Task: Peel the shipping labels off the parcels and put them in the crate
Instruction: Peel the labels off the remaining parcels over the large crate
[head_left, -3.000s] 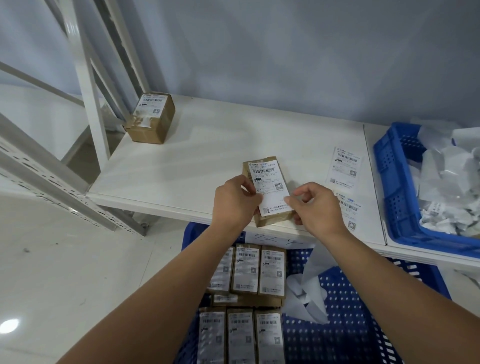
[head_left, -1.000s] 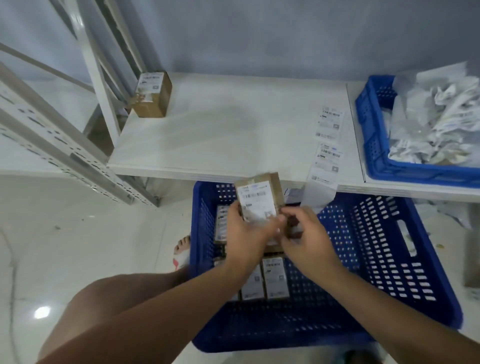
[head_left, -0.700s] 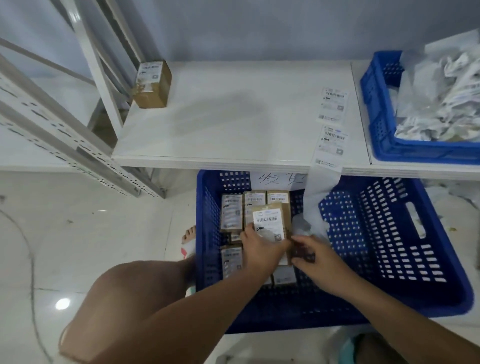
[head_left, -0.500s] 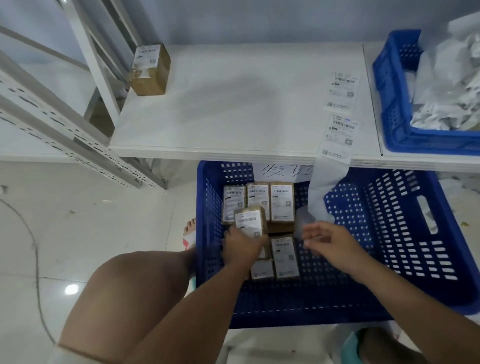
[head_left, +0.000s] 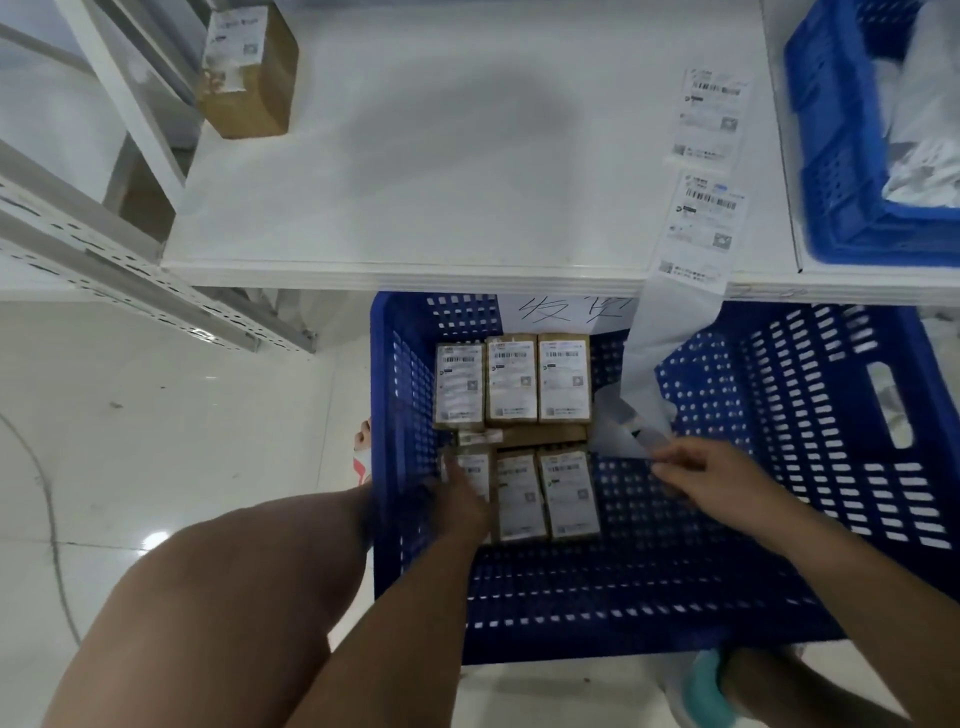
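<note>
Lower crate: blue moulded plastic, perforated walls, slight sheen. Parcels inside: brown cardboard, matt, each faced with a white paper label (print too blurred to read). Shelf top: white, smooth, matt. Label strip on it: white paper; bare backing liner smoother, faintly shiny. Rack frame: white-painted perforated metal. Floor: glossy pale tile, bright light spot. Upper crate: same blue plastic, holds crumpled white paper. Box on shelf: matt cardboard.

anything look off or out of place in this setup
A white label strip droops off the shelf edge into the blue crate. One parcel lies crosswise between the two rows of parcels, out of line with them.
</note>
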